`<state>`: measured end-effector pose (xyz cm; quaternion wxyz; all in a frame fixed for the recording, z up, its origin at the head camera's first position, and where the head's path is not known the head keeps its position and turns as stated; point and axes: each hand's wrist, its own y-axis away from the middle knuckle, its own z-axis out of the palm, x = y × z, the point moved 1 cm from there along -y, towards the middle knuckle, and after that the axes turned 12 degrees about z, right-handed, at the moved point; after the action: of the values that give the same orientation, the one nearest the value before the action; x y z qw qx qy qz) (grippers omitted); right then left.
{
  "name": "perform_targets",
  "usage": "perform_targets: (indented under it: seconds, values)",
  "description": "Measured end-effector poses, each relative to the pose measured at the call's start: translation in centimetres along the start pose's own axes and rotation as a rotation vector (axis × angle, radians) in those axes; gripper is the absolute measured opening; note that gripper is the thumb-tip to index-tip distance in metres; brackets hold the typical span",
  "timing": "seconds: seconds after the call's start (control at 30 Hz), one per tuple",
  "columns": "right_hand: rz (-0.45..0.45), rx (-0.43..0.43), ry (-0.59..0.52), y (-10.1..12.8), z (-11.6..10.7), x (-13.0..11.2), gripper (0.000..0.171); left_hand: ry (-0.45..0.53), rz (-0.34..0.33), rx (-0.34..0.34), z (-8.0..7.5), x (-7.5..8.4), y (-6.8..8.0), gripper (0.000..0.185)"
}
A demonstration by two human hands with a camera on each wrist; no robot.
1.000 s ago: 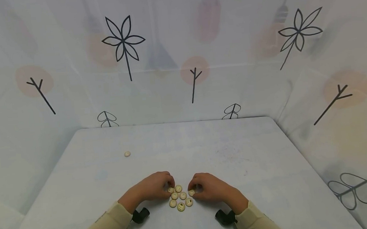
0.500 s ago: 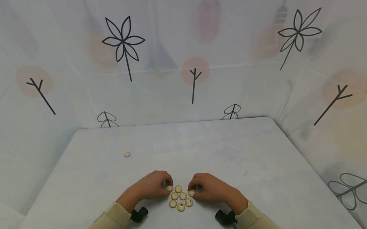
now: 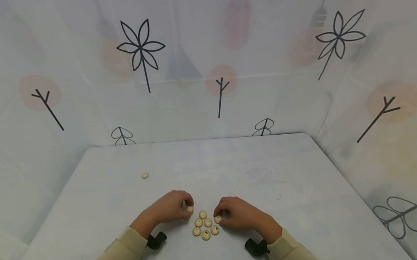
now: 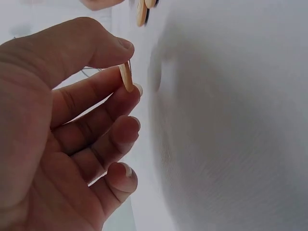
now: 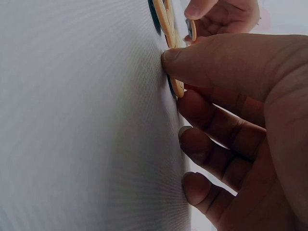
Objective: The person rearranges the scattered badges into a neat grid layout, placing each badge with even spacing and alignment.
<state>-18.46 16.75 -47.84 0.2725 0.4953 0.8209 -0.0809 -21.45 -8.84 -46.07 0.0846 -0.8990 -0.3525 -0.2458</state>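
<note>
Small round wooden discs with printed dark marks are grouped near the middle of the table. My left hand (image 3: 167,206) pinches one wooden disc (image 4: 126,77) between thumb and forefinger, raised off the surface at the group's upper left. On the right side, my right hand (image 3: 240,213) pinches another disc (image 5: 179,88) at table level, its fingertips touching the cloth. Between the hands several discs lie flat in a cluster, the nearest disc (image 3: 205,235) at the front. The marks on the two held discs are mostly covered by fingers.
One lone disc (image 3: 144,175) lies far back on the left of the white table (image 3: 289,172). Black wrist cameras (image 3: 156,240) hang under both wrists, close to the surface. A patterned white curtain (image 3: 184,107) encloses the back and sides.
My left hand has drawn its disc away from the cluster, up and to the left. My right hand and the other discs have stayed in place.
</note>
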Motion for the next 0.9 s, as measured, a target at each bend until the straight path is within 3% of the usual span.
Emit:
perform_targets:
  seconds: [0.9]
  values:
    - [-0.004,0.001,0.001,0.2,-0.1,-0.1,0.016,-0.038,-0.198,0.104,-1.4,-1.8,0.3,0.021]
